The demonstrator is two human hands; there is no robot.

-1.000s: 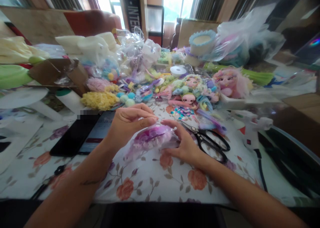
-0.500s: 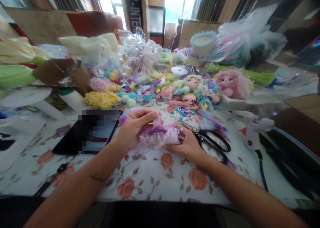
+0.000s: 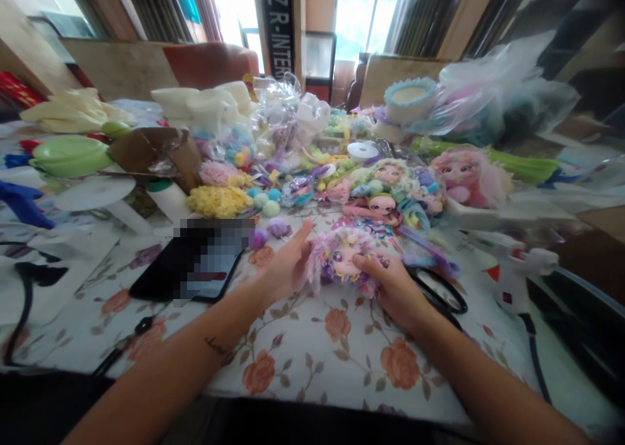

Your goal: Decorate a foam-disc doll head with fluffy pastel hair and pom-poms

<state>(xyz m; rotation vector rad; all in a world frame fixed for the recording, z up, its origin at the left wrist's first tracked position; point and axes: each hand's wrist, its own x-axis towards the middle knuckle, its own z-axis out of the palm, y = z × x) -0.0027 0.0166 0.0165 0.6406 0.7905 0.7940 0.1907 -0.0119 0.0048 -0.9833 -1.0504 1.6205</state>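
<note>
Two bare hands frame a pastel doll head [image 3: 342, 262] on the flower-printed tabletop [image 3: 312, 354]. The right hand [image 3: 398, 288] grips the head's right edge, thumb on its face; the left hand [image 3: 283, 269] is unclenched, palm against the fluffy hair on the head's left side, grasping nothing. The head looks light and soft, its frilly hair easily crushed or snagged, so the firmer face and sides seem the safest hold. Left of the head lies a dark tablet [image 3: 190, 269]; just right, partly under the wrist, black scissors [image 3: 442, 295], with a white glue gun [image 3: 517, 269] farther right. Beyond the head sit more dolls [image 3: 385, 187], pom-poms [image 3: 266, 200] and plastic bags [image 3: 288, 106].
</note>
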